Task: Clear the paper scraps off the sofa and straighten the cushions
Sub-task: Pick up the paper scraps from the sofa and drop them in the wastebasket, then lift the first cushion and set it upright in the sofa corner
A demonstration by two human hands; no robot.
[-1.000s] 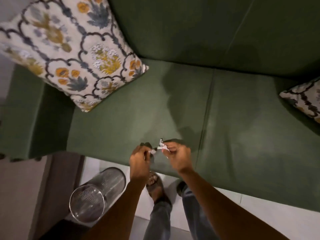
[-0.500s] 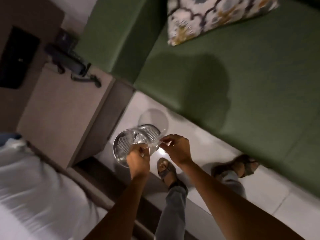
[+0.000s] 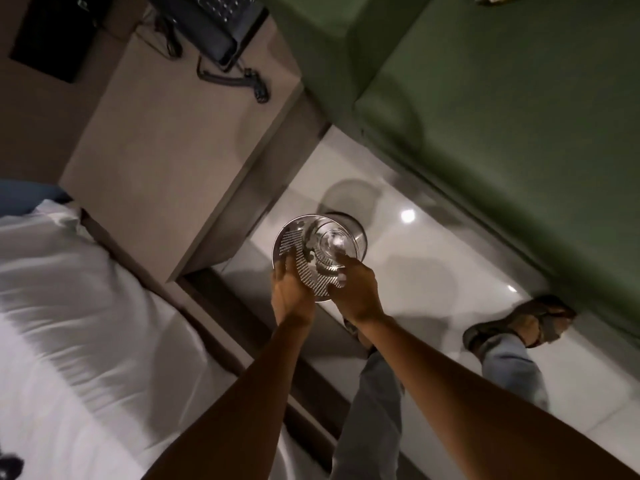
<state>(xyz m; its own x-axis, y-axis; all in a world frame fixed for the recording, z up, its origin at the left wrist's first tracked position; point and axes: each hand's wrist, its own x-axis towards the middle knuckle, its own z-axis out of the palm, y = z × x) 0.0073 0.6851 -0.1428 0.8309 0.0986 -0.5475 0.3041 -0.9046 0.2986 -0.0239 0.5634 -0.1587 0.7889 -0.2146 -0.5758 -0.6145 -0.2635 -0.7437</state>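
Two hands over one perforated metal bin (image 3: 320, 252) on the floor: left hand (image 3: 291, 294) spread loose, right hand (image 3: 356, 292) grip unclear; one green sofa (image 3: 519, 116) alongside.

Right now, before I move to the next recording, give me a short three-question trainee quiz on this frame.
1. True or false: both hands are over the bin.
2. What does the bin stand on: A) sofa, B) floor, C) bed?
3. What sits on the side table?

Key:
1. True: the left hand and right hand are at its rim.
2. B, the floor, beside the sofa.
3. A phone.
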